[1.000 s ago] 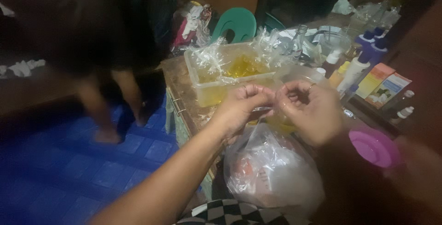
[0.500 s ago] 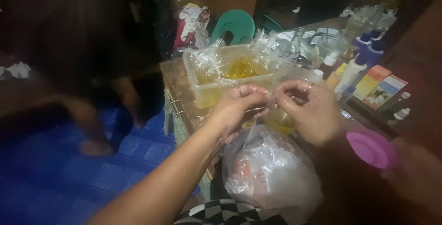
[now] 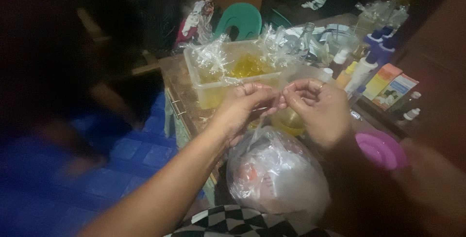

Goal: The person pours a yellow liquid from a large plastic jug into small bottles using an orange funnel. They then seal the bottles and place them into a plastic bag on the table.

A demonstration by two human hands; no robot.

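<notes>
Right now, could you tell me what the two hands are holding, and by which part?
Left hand and right hand pinch the top of a small clear plastic bag of yellow liquid.

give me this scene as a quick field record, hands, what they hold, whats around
left hand: left hand pinching a small clear plastic bag of yellow liquid
right hand: right hand pinching the same bag's top
below hands: large crumpled clear plastic bag
behind hands: clear rectangular plastic tub of filled yellow bags
right side: white bottles with blue caps, pink round lid
surface: worn wooden table
</notes>
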